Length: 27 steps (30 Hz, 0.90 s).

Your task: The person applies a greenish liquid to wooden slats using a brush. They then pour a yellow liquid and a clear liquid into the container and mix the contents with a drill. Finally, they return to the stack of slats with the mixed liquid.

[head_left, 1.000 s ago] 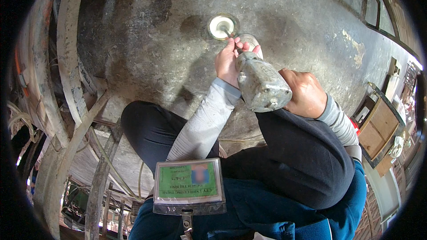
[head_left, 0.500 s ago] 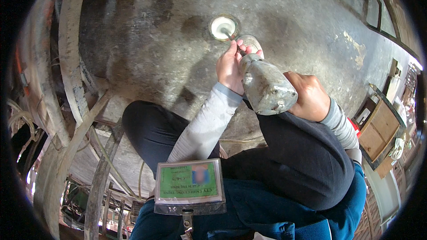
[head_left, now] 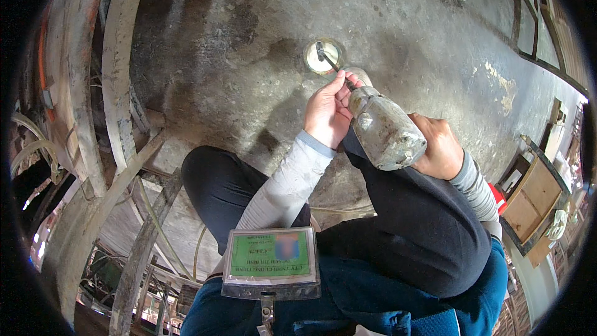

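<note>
> Hands doing what?
Right hand (head_left: 439,147) grips a grimy power drill (head_left: 384,129); left hand (head_left: 328,112) pinches its front end.
> And the bit?
Bit (head_left: 328,60) sits in a round white hole (head_left: 323,56) in the concrete floor (head_left: 249,56).

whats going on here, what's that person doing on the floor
A person crouches on a concrete floor with a dusty power drill. The right hand holds its body; the left hand steadies the front near the bit. The bit's tip sits in a small round pale opening in the floor.
</note>
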### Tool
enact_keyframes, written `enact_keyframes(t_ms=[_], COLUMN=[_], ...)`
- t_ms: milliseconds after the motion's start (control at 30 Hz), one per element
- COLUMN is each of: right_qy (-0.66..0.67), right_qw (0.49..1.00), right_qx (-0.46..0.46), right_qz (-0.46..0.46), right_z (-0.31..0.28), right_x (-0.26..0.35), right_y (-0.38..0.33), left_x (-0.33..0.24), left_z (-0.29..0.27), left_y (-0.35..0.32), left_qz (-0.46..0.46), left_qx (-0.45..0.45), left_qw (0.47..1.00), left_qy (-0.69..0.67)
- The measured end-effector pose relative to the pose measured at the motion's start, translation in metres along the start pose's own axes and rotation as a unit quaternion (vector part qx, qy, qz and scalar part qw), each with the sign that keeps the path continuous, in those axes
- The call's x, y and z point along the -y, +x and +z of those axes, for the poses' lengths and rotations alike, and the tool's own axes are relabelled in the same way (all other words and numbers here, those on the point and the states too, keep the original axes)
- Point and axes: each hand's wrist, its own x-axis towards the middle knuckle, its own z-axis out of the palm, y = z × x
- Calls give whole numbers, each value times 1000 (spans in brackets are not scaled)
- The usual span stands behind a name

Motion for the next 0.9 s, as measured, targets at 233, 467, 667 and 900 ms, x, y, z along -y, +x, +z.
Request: enact_keyframes(t_ms=[233, 467, 667, 900], right_qy=[-45, -26, -90, -208], right_qw=[998, 990, 984, 926], right_qx=[-35, -69, -151, -169], right_qz=[-34, -119, -34, 264], right_z=[1, -3, 11, 35], right_x=[-6, -6, -33, -165], right_y=[15, 12, 28, 62], left_x=[-14, -38, -147, -208], left_z=[-1, 28, 33, 10], left_y=[14, 20, 82, 129], left_qz=[2, 92, 288, 412], left_qx=[-4, 69, -93, -255], left_qw=[1000, 993, 909, 593], left_qy=[19, 5, 286, 644])
